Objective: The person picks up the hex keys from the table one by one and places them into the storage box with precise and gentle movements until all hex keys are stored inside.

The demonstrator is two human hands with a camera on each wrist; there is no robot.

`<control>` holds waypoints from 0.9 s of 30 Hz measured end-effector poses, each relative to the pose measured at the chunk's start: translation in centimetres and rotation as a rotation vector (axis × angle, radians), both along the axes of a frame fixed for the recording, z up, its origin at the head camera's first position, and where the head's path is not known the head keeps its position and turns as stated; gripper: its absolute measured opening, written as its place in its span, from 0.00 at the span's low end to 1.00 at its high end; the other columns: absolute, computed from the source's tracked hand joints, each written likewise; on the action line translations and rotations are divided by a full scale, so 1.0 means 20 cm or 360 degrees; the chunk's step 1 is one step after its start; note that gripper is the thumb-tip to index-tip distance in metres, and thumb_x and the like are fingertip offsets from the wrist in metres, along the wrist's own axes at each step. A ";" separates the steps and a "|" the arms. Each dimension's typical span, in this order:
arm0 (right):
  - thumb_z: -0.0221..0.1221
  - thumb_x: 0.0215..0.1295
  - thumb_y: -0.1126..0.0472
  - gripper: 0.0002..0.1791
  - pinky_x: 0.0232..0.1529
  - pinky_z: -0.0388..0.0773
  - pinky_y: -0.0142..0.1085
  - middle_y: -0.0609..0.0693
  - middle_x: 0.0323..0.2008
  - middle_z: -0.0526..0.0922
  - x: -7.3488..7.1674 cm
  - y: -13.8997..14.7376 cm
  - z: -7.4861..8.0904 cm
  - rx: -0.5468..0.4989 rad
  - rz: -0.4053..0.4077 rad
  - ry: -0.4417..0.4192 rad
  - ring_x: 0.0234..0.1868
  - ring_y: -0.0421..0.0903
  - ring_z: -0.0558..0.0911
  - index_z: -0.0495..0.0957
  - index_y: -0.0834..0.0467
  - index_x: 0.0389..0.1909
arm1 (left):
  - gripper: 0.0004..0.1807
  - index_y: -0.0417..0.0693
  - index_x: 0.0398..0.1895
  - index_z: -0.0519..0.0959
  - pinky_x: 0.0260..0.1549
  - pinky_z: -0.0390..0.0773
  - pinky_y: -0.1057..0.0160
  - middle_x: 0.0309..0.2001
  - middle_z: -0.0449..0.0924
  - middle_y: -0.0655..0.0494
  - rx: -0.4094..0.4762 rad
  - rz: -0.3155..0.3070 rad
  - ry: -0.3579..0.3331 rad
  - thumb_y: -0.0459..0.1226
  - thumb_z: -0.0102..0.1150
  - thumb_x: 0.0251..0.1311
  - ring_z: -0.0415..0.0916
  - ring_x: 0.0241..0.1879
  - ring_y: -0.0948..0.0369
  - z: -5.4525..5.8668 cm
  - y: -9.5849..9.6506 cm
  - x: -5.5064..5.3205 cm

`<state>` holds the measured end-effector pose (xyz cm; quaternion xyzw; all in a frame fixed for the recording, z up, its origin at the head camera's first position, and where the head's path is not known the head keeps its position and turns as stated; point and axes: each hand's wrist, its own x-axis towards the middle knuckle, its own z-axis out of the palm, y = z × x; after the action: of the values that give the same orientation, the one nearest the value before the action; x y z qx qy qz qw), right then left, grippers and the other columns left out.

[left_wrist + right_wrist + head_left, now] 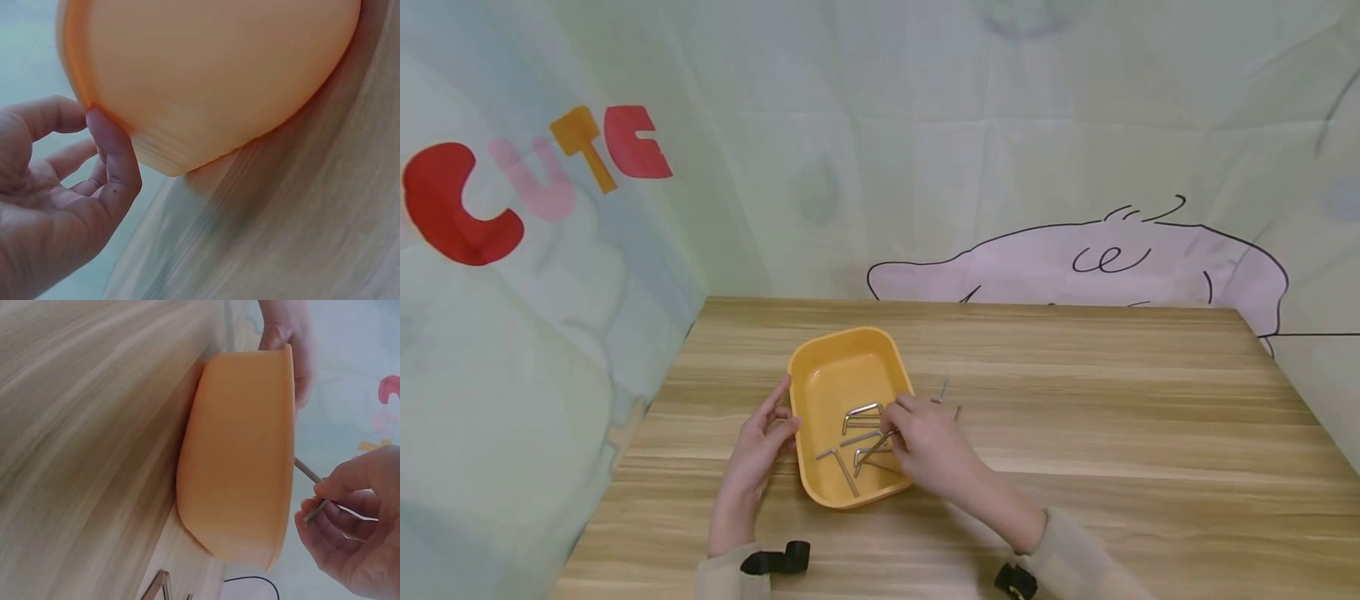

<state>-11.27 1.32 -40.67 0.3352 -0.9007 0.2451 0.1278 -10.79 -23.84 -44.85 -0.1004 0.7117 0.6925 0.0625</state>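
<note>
A yellow plastic tray (842,375) stands on the wooden table, several L-shaped metal hex keys (844,471) lying in its near part. At its left side my left hand (756,454) holds the rim, thumb and index finger meeting there in the left wrist view. My right hand (928,446) is over the tray's right edge. Between its thumb and fingers it pinches a hex key (307,469), whose long arm slants down into the tray. The right fingers cover part of the contents in the head view.
Just right of the tray, a small hex key (943,392) lies on the wooden table (1112,417), with another piece of metal (958,412) partly hidden behind the right hand. Printed cloth (925,167) hangs behind the table and along its left side.
</note>
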 end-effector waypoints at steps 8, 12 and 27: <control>0.61 0.50 0.71 0.08 0.28 0.71 0.26 0.42 0.27 0.74 -0.01 -0.04 -0.03 0.0035 0.0017 -0.0100 0.27 0.37 0.72 0.77 0.54 0.28 | 0.36 0.60 0.75 0.56 0.35 0.78 0.70 0.38 0.66 0.60 0.0003 0.0009 -0.0008 0.29 0.51 0.65 0.72 0.34 0.69 0.00 0.00 0.00; 0.61 0.52 0.70 0.06 0.28 0.70 0.24 0.43 0.28 0.76 0.00 -0.07 -0.03 0.0019 0.0027 -0.0186 0.28 0.36 0.72 0.78 0.56 0.29 | 0.36 0.60 0.74 0.56 0.36 0.78 0.70 0.38 0.66 0.61 0.0006 0.0014 -0.0012 0.28 0.51 0.65 0.73 0.34 0.69 0.00 0.00 0.00; 0.60 0.51 0.69 0.08 0.31 0.71 0.23 0.44 0.29 0.79 0.05 -0.18 -0.03 -0.0072 0.0162 -0.0181 0.30 0.36 0.73 0.78 0.54 0.30 | 0.36 0.60 0.74 0.57 0.36 0.78 0.70 0.40 0.67 0.57 0.0008 0.0014 -0.0002 0.29 0.51 0.65 0.73 0.35 0.68 -0.01 0.00 0.00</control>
<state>-10.25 -2.21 -41.24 0.3630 -0.8825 0.2904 0.0713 -10.81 -23.81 -44.95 -0.1038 0.7095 0.6944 0.0599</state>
